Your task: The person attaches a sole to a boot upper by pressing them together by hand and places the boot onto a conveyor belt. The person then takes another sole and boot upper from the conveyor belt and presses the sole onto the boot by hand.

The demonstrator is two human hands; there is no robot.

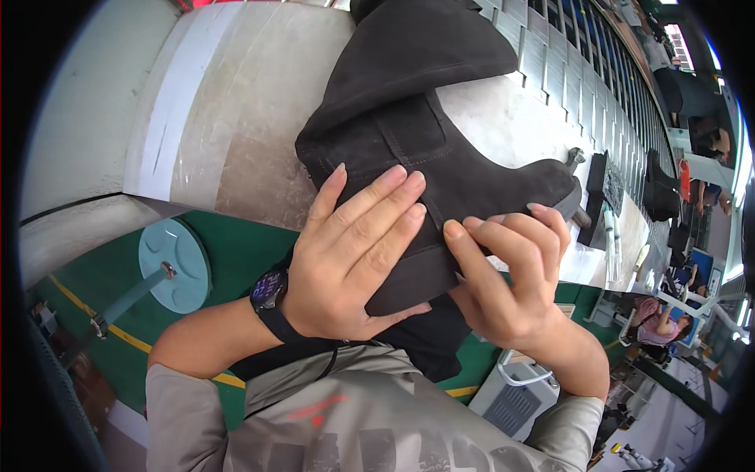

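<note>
A dark suede boot point(480, 177) lies on its side on the table in front of me, its toe pointing right. My left hand point(346, 244) rests flat across its shaft, fingers stretched out and thumb along the near edge. Close by, my right hand point(515, 275) has its fingers curled and pinches the shaft's near right edge between thumb and fingers. Beyond it a folded dark suede piece point(425, 55) overlaps the boot; whether it belongs to a second boot I cannot tell. Seams run across the shaft by my left fingertips.
The worn pale tabletop point(267, 102) borders a metal slatted conveyor point(543, 75). Right of the boot lie a metal tool point(576, 160), a black box point(604, 179) and white tubes point(610, 236). A blue round-based stand point(185, 267) is at left, a grey machine point(515, 397) below.
</note>
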